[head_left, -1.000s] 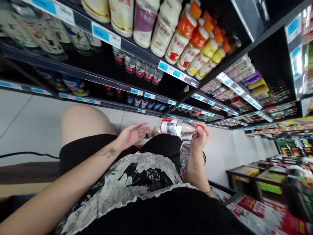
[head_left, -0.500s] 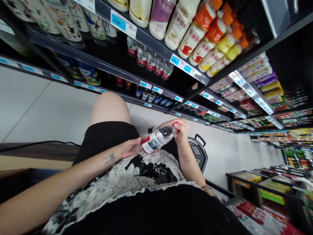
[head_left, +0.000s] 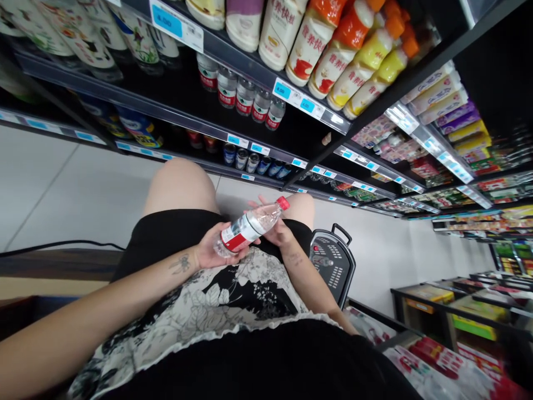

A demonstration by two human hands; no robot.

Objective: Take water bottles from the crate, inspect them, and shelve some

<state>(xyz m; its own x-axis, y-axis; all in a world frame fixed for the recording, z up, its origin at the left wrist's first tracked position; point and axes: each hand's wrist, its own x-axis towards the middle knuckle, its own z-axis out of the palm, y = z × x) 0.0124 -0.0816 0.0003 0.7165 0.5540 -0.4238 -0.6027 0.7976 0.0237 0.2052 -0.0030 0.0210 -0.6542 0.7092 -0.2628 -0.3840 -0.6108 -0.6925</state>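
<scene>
A clear plastic water bottle [head_left: 249, 226] with a red cap and a red-and-white label lies tilted above my lap, its cap end up and to the right. My left hand [head_left: 212, 249] is closed around its lower end. Behind the bottle's upper part, my right hand [head_left: 280, 233] has its fingers stretched out and apart; the bottle hides some of them. Whether that hand touches the bottle I cannot tell. Similar red-labelled water bottles [head_left: 244, 96] stand in a row on the shelf in front of me.
To my right, a dark shopping basket [head_left: 342, 278] on the floor holds a small bottle [head_left: 322, 261]. Shelves with price tags [head_left: 297, 99] run along the front, bearing drink bottles [head_left: 306, 53] and cans [head_left: 252, 162]. Low display racks [head_left: 443, 311] stand at the right.
My right hand has let go of the bottle's cap and opened behind it. The bottle has moved slightly left and turned its label. The basket has come further into view.
</scene>
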